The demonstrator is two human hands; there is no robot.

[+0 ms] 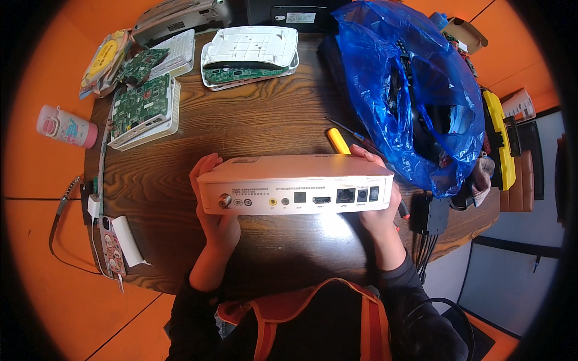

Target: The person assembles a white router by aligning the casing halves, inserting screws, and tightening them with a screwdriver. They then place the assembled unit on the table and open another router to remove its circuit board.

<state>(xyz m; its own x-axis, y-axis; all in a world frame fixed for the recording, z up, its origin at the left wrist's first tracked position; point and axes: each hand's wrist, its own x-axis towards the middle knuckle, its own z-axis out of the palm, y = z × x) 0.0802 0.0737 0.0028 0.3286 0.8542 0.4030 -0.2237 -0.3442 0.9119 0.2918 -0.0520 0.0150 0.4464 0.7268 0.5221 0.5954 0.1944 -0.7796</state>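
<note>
A white set-top box [289, 174] is held up above the near part of the table, its row of rear ports and a power switch facing me. My left hand [218, 219] grips its left end, the fingertips showing over the top edge. At the right end my right hand [380, 219] is wrapped round it, with fingers behind the casing. Just beyond the box, a yellow screwdriver handle [338, 141] lies partly hidden. A thin dark screwdriver [349, 129] rests beside it.
Opened white casings with green circuit boards [141, 103] lie at the far left, another casing [250, 48] at the back. A large blue plastic bag [409, 90] fills the right. A pink bottle [67, 126], a cable [60, 216] and a black adapter [428, 215] border the table [241, 120].
</note>
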